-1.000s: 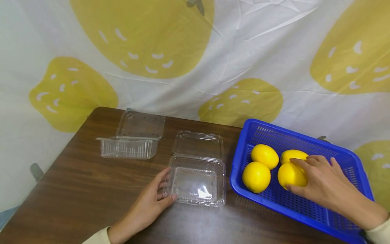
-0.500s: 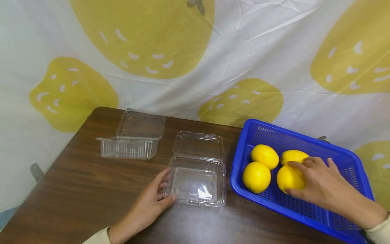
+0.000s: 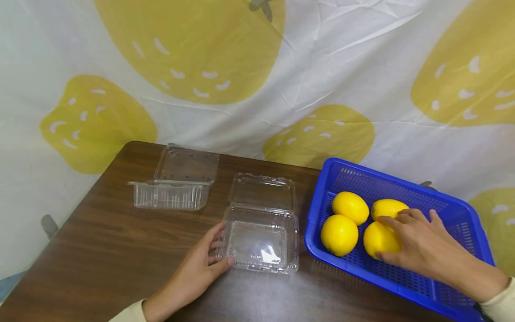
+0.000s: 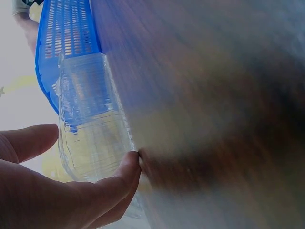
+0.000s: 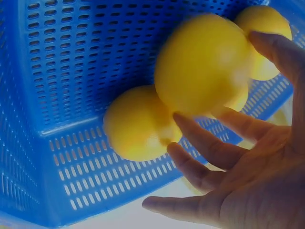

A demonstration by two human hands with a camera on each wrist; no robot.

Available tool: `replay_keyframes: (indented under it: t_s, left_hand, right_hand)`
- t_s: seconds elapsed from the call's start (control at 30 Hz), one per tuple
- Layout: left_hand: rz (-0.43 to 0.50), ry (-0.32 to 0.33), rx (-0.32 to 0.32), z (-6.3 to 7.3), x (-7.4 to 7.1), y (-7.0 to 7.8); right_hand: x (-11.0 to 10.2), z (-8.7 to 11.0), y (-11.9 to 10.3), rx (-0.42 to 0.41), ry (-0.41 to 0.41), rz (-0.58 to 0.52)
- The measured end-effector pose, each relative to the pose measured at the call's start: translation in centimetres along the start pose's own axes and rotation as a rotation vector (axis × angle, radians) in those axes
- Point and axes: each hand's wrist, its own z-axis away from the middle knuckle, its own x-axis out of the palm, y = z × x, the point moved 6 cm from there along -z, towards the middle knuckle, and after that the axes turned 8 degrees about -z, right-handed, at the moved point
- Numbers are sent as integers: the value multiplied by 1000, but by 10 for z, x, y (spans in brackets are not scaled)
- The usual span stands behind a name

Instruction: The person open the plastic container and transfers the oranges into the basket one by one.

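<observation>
My right hand (image 3: 426, 243) reaches into the blue basket (image 3: 354, 277) and holds a yellow lemon (image 3: 380, 239) between thumb and fingers. In the right wrist view, that lemon (image 5: 202, 64) sits above another lemon (image 5: 140, 124), which two of my fingertips appear to touch or nearly touch. Three other lemons lie in the basket, two of them at its left end. My left hand (image 3: 195, 264) rests against the left side of a clear plastic clamshell container (image 3: 257, 241), fingers spread along its wall. The left wrist view shows the thumb by the container's (image 4: 90, 109) rim and a fingertip low at its base.
A second clear clamshell container (image 3: 170, 195) stands lid up at the back left of the brown wooden table (image 3: 120, 250). Behind the table hangs a white cloth (image 3: 225, 125) printed with large yellow fruit. The basket's raised rim borders the right hand.
My right hand has shifted slightly left and toward the near side, and the held lemon has moved with it. The left hand and the containers stay in place.
</observation>
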Motion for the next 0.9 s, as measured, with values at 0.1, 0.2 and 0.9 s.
replay_keyframes:
  t_s: [0.1, 0.2, 0.9]
  left_hand:
    - [1, -1, 0, 0, 0, 0]
    - [6, 2, 4, 0, 0, -1]
    - [-10, -2, 47, 0, -3, 1]
  right_hand:
    - [-5, -2, -1, 12, 20, -18]
    - [-10, -4, -1, 2, 62, -38]
    - [-30, -2, -23, -83, 241, -152]
